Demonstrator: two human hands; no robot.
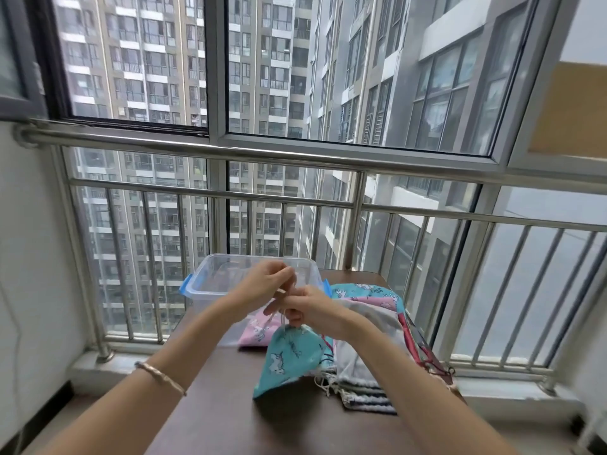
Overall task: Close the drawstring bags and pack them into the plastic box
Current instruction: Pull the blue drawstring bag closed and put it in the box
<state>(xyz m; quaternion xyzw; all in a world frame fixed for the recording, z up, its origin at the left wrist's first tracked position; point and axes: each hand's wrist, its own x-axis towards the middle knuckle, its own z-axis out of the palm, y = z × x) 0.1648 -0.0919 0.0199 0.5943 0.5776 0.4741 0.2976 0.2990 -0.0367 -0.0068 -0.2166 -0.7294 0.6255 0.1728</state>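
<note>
Teal cloth with a unicorn print makes the drawstring bag (289, 356) that hangs in the lower middle of the frame, its lower corner down at the brown counter (213, 408); its neck is gathered tight. The left hand (266, 284) pinches the pale cord (281, 292) and holds it taut above the bag; the right hand (310, 307) is curled around the gathered neck and the cord, just above the cloth. The closing of this bag seems nearly finished; I judge that only a last pull or a knot is left before it can be packed.

Behind the hands stands the clear plastic box (210, 274) with blue clips, its lid off; a pink bag (256, 330) seems to lie in its near right corner, seen through the wall, but I cannot say surely whether it is inside or just in front. At the right of the frame a pile of bags (364, 326) lies flat on the counter, just beside the box, loose cords at its near end; most of the task is, I think, not yet done.
</note>
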